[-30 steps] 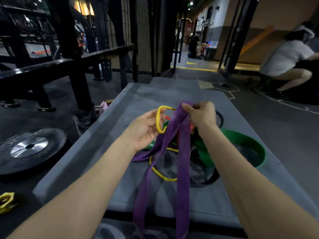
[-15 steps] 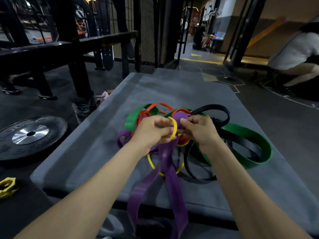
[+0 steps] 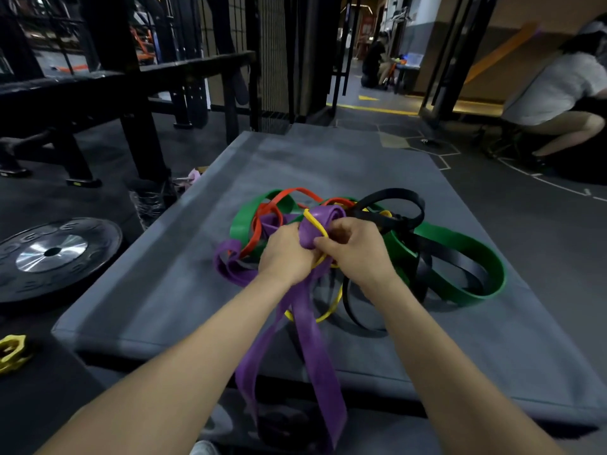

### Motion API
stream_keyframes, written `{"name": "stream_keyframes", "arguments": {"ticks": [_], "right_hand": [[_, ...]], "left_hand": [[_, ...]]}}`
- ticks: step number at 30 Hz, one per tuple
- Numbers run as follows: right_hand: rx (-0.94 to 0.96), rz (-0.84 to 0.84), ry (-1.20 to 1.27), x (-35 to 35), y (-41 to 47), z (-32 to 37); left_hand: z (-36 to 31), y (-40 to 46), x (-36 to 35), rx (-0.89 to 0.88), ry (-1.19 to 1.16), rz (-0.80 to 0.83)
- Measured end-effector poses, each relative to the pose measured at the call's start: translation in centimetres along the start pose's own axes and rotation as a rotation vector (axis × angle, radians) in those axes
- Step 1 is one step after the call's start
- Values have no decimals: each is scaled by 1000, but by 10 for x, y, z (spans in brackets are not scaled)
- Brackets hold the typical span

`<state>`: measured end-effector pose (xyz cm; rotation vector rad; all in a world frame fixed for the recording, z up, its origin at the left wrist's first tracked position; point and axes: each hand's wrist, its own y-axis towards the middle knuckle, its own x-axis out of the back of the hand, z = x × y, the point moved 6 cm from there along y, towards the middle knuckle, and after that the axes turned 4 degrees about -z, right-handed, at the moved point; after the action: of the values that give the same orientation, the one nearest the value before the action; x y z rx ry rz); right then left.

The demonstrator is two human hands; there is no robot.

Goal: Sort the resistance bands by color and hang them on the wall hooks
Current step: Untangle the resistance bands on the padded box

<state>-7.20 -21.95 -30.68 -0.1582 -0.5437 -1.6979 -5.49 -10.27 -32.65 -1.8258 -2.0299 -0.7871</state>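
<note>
Between the two hands, in the head view, a purple band [image 3: 320, 224] is bunched into a fold with a thin yellow band [image 3: 316, 221] looped across it. The left hand [image 3: 285, 254] has its fingers curled round the purple band's fold; the right hand [image 3: 353, 247] pinches at the yellow band where it crosses the purple. Below the hands the purple band's two long tails hang over the near edge of the grey mat [image 3: 164, 297]. Beyond and to the right of the hands lie a wide green band [image 3: 466, 257] and black bands [image 3: 394, 205], tangled with an orange band [image 3: 279, 200] just past the left hand.

These bands look soft, light and limp, likely grippy rubber that drags and snags on its neighbours. I would hold the purple fold firmly and slide the yellow loop off its end rather than pull, since stretched rubber can snap back.

No wall hooks are in sight.
</note>
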Motion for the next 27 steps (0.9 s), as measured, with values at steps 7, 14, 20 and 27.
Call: {"name": "stream_keyframes", "arguments": {"ticks": [7,14,20,27], "right_hand": [[-151,-119,95,12,2,-3],[-687,-266,760,30,-3,-39],[-629,-357,467,50,2,-60],[68,-191,-778,27,-3,-21]], "left_hand": [[2,3,2,311,-637,135],[17,22,41,561,-1043,126],[30,44,67,463,-1160,-59],[40,22,36,728,-1398,34]]}}
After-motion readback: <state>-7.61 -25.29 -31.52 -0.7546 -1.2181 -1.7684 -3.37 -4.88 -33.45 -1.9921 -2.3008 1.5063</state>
